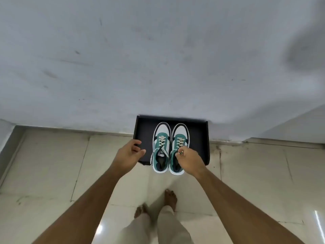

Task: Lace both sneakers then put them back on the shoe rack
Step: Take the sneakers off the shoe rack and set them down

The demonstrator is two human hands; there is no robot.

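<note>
Both laced sneakers, the left one (161,147) and the right one (178,147), sit side by side on a black tray-like rack (144,131) against the wall (158,59), heels overhanging its near edge above the tiled floor (52,164). The right hand (189,161) is curled with its fingertips (180,153) pinched at the right sneaker's tongue and laces. The left hand (128,155) hangs loosely open just left of the left sneaker, holding nothing.

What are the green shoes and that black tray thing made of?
The sneakers look like soft matte suede or fabric in green, with smooth white panels and rubbery white soles. The black tray looks like thin matte cardboard or plastic, given its flat sides; I can't tell which.
</note>
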